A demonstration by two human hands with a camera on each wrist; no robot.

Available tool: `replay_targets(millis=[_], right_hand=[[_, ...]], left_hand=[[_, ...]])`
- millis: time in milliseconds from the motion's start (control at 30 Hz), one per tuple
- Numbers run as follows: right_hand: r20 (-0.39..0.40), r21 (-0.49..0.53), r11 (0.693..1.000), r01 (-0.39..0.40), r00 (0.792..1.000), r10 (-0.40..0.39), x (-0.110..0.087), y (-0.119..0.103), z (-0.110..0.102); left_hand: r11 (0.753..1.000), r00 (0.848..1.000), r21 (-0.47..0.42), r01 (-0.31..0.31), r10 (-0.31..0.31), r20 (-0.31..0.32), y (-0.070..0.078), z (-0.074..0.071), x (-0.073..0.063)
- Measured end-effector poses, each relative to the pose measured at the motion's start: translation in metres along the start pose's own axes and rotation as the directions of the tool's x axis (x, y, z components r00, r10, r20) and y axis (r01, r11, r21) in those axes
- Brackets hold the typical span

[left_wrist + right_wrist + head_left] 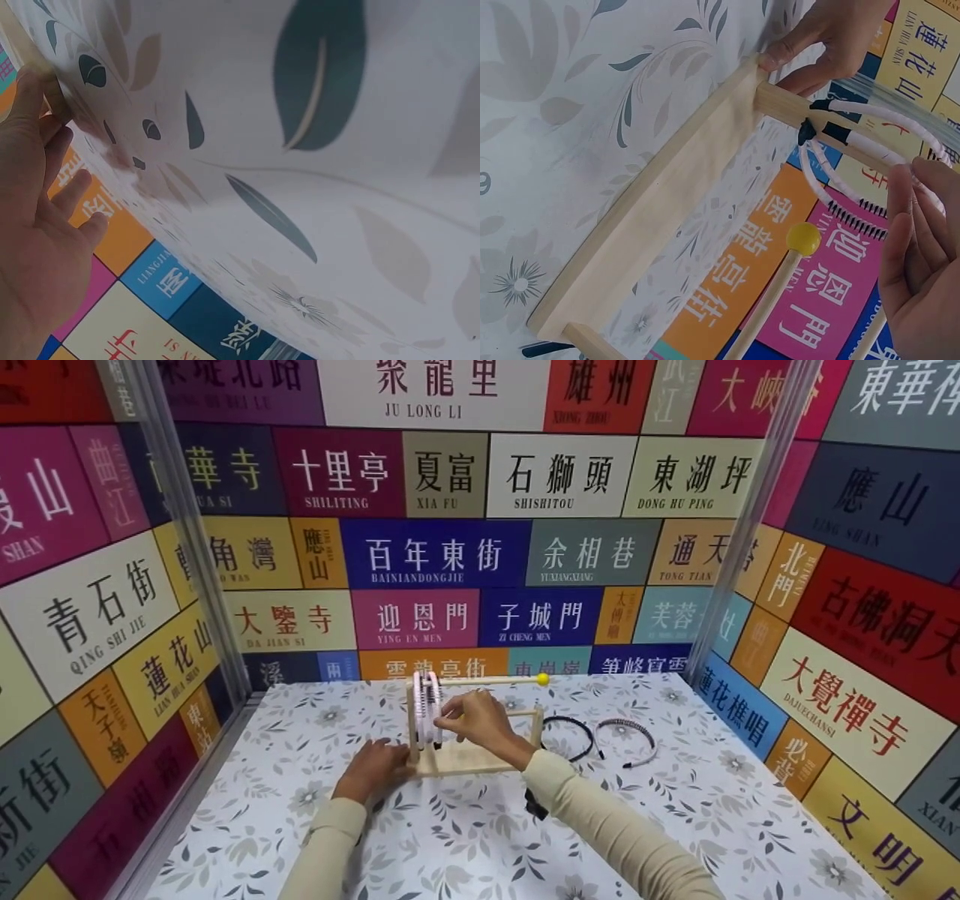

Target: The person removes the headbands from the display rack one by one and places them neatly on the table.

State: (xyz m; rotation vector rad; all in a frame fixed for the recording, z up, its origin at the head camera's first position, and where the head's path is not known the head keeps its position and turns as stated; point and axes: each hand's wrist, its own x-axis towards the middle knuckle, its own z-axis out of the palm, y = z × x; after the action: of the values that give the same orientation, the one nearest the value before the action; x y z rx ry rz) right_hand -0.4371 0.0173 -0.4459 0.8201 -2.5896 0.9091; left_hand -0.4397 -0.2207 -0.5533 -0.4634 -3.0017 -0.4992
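A light wooden rack [469, 760] stands on the table, its upper rod ending in a yellow ball [543, 679]. Pale pink headbands [421, 712] with dark teeth hang at the rod's left end; their black tips show in the right wrist view. With thumb and fingers, my right hand [480, 720] pinches one of these headbands [891, 156]. At the rack's left end, my left hand [375, 765] grips the corner of the base [667, 176], thumb in front and fingers behind. In the left wrist view, only a sliver of wood [56, 94] shows beside the fingertips.
Right of the rack lie a black headband [589, 727] and a brownish one with a pale end [646, 731]. A flower-patterned cloth [637, 825] covers the table. Walls of colourful sign panels [435, 553] and metal corner posts [739, 521] enclose it.
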Motion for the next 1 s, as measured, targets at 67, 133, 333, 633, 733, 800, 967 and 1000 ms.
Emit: replay_targets(millis=[67, 133, 333, 633, 733, 800, 967, 1000], right_hand=[[-0.003, -0.019, 1.000, -0.005, 1.000, 0.005, -0.001, 0.001, 0.000], [-0.012, -0.030, 1.000, -0.001, 1.000, 0.000, -0.001, 0.002, -0.001], [-0.028, -0.050, 0.999, 0.001, 1.000, -0.003, -0.002, 0.007, -0.003], [-0.075, -0.030, 0.999, -0.017, 0.997, 0.015, -0.002, 0.011, -0.011], [-0.084, -0.032, 0.999, -0.044, 0.996, 0.041, -0.002, 0.012, -0.015], [-0.090, -0.024, 0.998, -0.053, 0.995, 0.051, -0.001, 0.012, -0.017], [-0.102, 0.019, 0.998, -0.064, 0.993, 0.066, 0.000, 0.013, -0.023], [-0.105, 0.027, 0.997, -0.068, 0.992, 0.071, 0.000, 0.013, -0.024]], left_hand=[[1.000, 1.000, -0.008, 0.009, -0.009, 0.008, 0.001, 0.000, 0.000], [1.000, 1.000, -0.013, 0.016, -0.016, 0.013, 0.001, 0.001, 0.001], [1.000, 0.999, 0.013, 0.018, -0.019, 0.033, 0.002, 0.002, 0.002], [1.000, 1.000, 0.018, -0.009, 0.009, 0.008, -0.001, 0.003, 0.002], [1.000, 1.000, 0.013, 0.003, -0.004, 0.019, -0.002, 0.003, 0.003], [1.000, 1.000, 0.011, 0.009, -0.010, 0.027, -0.003, 0.003, 0.003], [1.000, 0.999, 0.018, 0.008, -0.008, 0.031, -0.004, 0.005, 0.004], [1.000, 1.000, 0.019, 0.003, -0.004, 0.028, -0.004, 0.005, 0.004]])
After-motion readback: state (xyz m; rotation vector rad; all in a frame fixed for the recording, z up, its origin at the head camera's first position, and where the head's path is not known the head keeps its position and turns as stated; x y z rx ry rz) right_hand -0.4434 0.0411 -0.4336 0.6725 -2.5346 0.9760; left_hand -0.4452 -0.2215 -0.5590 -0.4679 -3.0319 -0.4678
